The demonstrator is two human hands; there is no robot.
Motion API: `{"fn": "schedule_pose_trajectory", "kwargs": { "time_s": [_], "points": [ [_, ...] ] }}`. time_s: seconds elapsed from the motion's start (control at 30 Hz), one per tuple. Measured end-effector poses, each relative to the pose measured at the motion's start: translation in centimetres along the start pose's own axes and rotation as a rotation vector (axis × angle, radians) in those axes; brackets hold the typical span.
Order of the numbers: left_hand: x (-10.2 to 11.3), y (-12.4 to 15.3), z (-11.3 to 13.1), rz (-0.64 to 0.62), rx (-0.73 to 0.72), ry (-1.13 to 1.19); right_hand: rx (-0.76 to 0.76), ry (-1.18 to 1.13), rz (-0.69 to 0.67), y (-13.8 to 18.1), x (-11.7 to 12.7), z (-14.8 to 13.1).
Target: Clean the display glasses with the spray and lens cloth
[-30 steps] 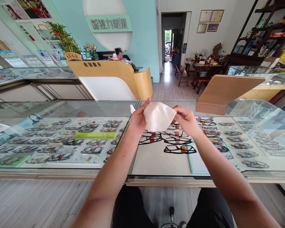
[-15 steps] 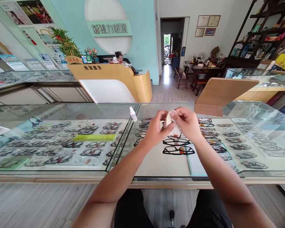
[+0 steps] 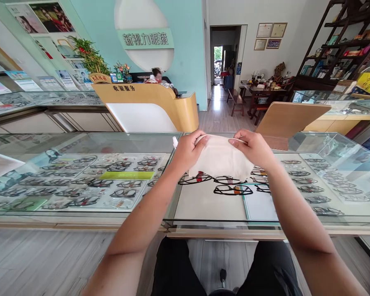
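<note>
A cream-coloured cloth (image 3: 221, 156) hangs spread out above the glass display case (image 3: 208, 209). My left hand (image 3: 189, 150) pinches its upper left edge between thumb and fingers. At the upper right edge, my right hand (image 3: 253, 148) grips it the same way. Behind my left hand stands a small white bottle (image 3: 175, 142), mostly hidden. Under the glass, just below the cloth, lie black-framed glasses (image 3: 233, 189) in rows, some covered from view by the cloth.
A brown board (image 3: 292, 121) stands tilted on the case at the right. Left of my arms, more glasses (image 3: 123, 192) lie under glass. A person (image 3: 157, 75) sits behind the wooden counter (image 3: 185, 111) at the back.
The cloth was bunched between my two hands; now it is stretched out flat. My hands have moved apart, and my left hand now covers most of the bottle.
</note>
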State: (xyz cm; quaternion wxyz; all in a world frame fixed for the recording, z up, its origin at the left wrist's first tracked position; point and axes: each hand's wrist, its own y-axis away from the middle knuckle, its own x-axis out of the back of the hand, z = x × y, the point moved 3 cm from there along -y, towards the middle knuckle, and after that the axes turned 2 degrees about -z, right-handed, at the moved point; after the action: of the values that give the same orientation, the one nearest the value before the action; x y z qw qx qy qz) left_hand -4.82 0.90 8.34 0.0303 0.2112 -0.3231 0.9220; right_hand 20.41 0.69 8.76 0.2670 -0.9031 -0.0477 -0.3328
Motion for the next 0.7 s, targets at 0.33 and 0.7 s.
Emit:
{"fn": "schedule_pose_trajectory", "kwargs": {
  "time_s": [0.33, 0.7],
  "points": [
    [5.0, -2.5, 3.4, -0.128, -0.011, -0.036, 0.052, -0.068, -0.149, -1.9, 5.7, -3.9],
    [4.0, -0.7, 8.8, -0.026, -0.101, -0.195, -0.003, -0.318, -0.239, -2.3, 6.6, 0.3]
  ]
}}
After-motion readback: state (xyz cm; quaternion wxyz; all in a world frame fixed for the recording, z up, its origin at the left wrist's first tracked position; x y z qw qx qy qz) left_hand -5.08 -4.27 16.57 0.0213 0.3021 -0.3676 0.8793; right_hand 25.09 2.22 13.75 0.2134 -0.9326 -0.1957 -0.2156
